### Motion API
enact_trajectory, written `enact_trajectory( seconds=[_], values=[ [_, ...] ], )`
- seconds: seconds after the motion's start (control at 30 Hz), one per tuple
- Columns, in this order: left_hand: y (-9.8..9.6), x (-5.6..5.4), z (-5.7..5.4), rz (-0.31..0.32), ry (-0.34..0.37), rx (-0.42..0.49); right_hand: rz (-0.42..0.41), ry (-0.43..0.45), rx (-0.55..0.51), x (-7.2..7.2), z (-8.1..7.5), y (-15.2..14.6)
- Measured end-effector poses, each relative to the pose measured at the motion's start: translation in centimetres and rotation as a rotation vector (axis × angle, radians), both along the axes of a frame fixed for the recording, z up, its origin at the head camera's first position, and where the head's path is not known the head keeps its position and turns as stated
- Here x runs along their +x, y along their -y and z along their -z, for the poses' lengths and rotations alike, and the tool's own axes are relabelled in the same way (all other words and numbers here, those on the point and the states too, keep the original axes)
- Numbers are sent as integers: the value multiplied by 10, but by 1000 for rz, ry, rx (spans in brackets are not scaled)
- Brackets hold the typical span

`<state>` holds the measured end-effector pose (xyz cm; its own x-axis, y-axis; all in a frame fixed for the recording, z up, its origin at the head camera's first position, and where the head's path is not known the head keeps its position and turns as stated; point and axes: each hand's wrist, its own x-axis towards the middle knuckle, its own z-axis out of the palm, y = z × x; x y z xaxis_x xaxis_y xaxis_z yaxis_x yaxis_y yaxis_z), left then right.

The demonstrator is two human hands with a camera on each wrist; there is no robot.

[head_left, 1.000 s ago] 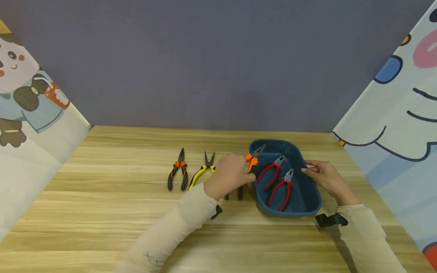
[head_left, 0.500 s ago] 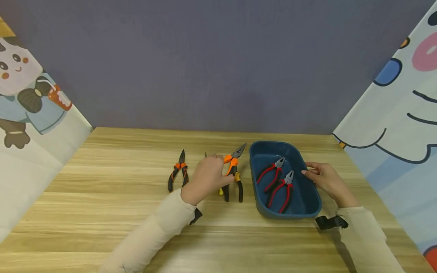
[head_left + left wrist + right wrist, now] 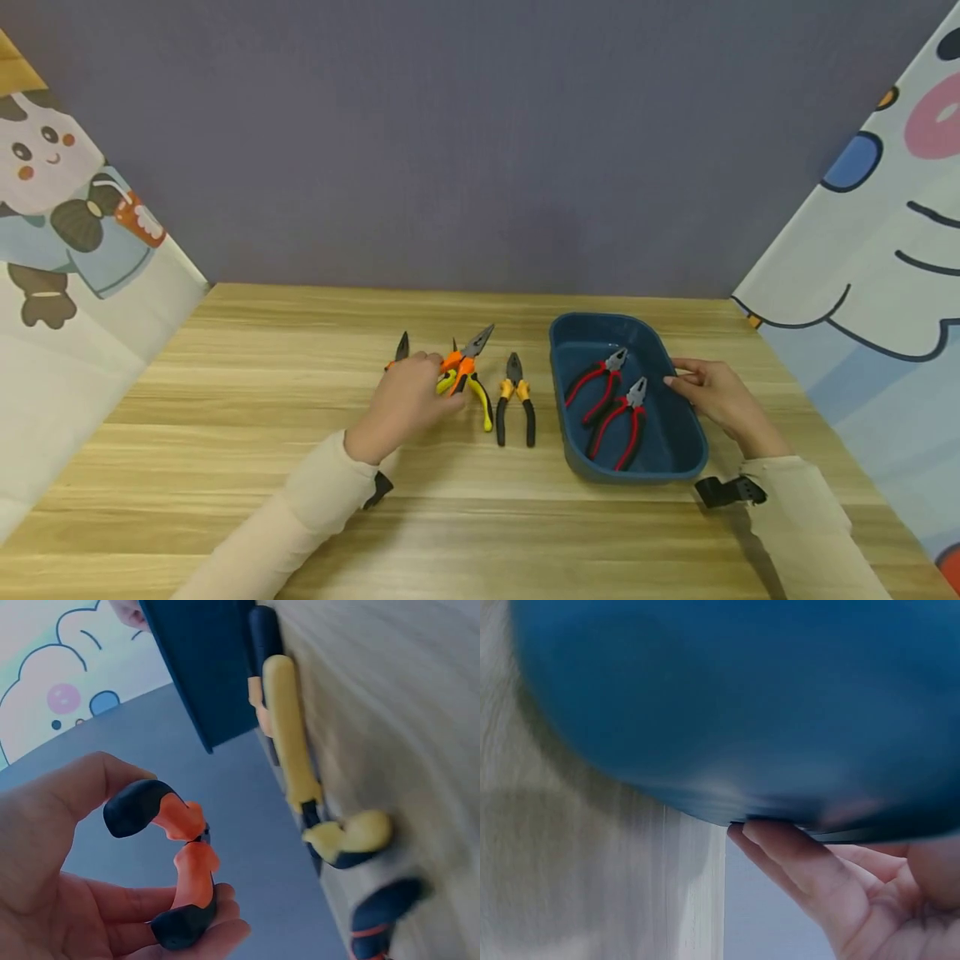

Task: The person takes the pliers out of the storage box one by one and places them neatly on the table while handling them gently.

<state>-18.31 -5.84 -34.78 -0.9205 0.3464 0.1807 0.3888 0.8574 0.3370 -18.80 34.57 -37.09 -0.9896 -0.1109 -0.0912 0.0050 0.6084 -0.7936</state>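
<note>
My left hand (image 3: 405, 404) grips orange-and-black pliers (image 3: 474, 343) by the handles, jaws pointing up and to the right. Seen from the left wrist, the handles of these pliers (image 3: 196, 874) sit between thumb and fingers, raised above the tabletop. Partly covered behind them lie yellow long-nose pliers (image 3: 482, 400). Another orange-and-black pair of pliers (image 3: 403, 346) is mostly hidden by the hand. With thumb and fingers, my right hand (image 3: 723, 404) pinches the right rim of a blue plastic bin (image 3: 637, 477). Inside it lie two red-and-black combination pliers (image 3: 600, 392).
Pliers with yellow-and-black handles (image 3: 515, 400) lie on the wooden table (image 3: 480, 533) between the left hand and the bin. A grey wall (image 3: 465, 150) closes off the back, and cartoon-printed panels (image 3: 847, 250) flank both sides.
My left hand has carried the orange-and-black pliers leftward from the bin's left edge, over the other pliers. The right hand has stayed on the bin rim.
</note>
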Motion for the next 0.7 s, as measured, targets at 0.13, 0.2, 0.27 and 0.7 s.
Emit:
enact_trajectory(
  seconds=[0.13, 0.2, 0.27, 0.7],
  values=[
    [9, 0, 6, -17, -8, 2, -2, 0, -13, 0, 0, -1],
    [13, 0, 8, -24, 9, 17, -5, -1, -20, 0, 0, -1],
    [18, 0, 10, -27, 20, 28, -4, 1, -26, 0, 1, 0],
    [64, 6, 12, -78, 4, 35, 11, 1, -9, 0, 0, 1]
  ],
)
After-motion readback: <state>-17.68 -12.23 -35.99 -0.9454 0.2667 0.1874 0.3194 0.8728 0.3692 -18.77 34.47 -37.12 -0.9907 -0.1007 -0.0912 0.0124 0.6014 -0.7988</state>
